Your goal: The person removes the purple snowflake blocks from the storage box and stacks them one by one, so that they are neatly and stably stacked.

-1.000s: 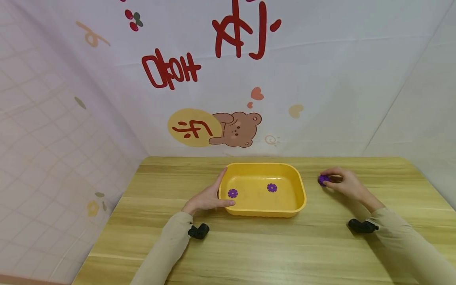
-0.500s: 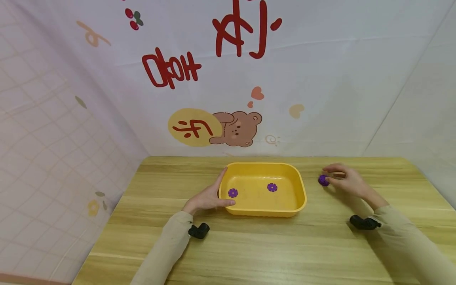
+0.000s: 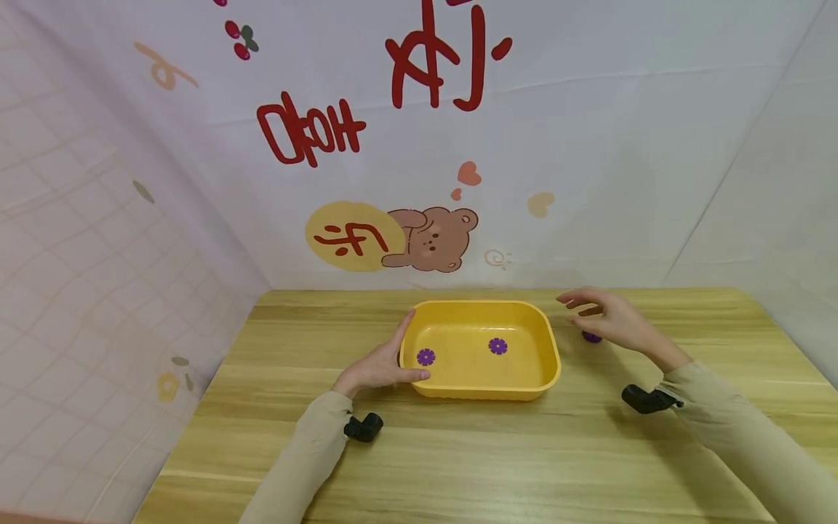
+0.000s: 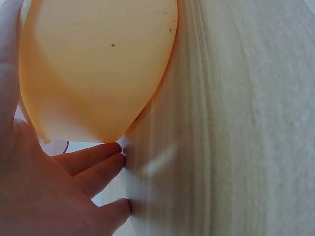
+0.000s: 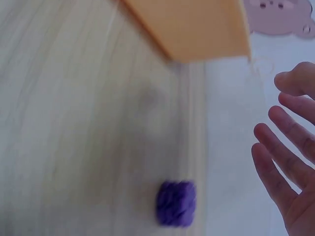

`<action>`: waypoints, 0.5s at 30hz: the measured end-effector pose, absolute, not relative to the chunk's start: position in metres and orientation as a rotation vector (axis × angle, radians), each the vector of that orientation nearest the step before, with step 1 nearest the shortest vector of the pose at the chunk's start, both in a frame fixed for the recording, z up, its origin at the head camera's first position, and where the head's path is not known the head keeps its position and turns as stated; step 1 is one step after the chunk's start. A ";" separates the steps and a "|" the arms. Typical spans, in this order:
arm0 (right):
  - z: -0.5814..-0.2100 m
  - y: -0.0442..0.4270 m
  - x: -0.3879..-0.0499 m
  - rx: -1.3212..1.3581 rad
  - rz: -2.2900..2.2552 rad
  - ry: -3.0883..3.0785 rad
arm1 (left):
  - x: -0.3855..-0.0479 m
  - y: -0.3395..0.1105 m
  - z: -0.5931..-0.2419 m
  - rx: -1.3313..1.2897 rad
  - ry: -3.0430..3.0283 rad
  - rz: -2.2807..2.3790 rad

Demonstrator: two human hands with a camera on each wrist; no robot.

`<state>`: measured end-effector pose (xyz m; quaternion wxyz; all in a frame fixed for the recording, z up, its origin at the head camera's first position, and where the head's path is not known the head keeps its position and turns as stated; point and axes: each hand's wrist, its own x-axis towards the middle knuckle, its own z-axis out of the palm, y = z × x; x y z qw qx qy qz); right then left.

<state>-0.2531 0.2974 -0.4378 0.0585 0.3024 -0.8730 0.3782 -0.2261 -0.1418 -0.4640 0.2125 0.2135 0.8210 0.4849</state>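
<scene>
My left hand [image 3: 380, 366] holds the left end of a yellow plastic basin [image 3: 484, 394], its thumb over the near rim. In the left wrist view, other fingers of this hand [image 4: 64, 182] lie by the basin's outer wall [image 4: 98, 64]. Two purple notched snowflake discs lie inside: one disc [image 3: 426, 356] at the left, another disc [image 3: 497, 346] near the middle. My right hand [image 3: 612, 318] hovers between basin and a purple stack [image 3: 592, 337], fingers spread and holding nothing. It partly hides the stack, which looks like a blurred, ridged short cylinder [image 5: 176, 203] in the right wrist view.
The wooden table [image 3: 419, 458] carries the basin and stack. Behind it hangs a white printed cloth [image 3: 609, 182] with a bear and red characters. Another cloth [image 3: 98, 255] closes the left side. A black device [image 3: 648, 399] sits at the right wrist.
My right hand has let go of the purple stack and moved left and up, its fingers opening. The stack stays on the table. My left hand keeps its place on the basin.
</scene>
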 end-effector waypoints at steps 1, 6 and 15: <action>-0.434 0.294 -0.253 0.933 1.149 -2.639 | -0.226 -0.142 -0.464 0.600 2.282 1.344; -0.421 0.275 -0.250 1.019 1.167 -2.590 | -0.226 -0.141 -0.464 0.615 2.287 1.339; -0.414 0.247 -0.249 1.152 1.211 -2.562 | -0.227 -0.142 -0.464 0.630 2.270 1.346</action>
